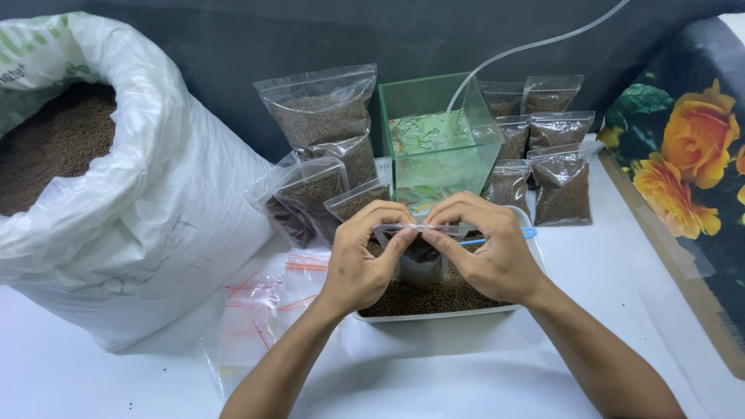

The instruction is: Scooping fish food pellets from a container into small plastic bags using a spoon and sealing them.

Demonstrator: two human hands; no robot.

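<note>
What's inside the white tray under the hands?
The white tray holds loose brown pellets. Left hand and right hand pinch a small clear bag over it, hiding the tray's middle and back.

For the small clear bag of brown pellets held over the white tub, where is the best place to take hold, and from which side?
Grip the small bag by its flat top strip, as the left hand and right hand do: one from each end, thumbs in front and fingers behind. The pellet-filled bottom hangs heavy and bulging over the white tub, so the thin flat top likely offers the firmest pinch.
</note>
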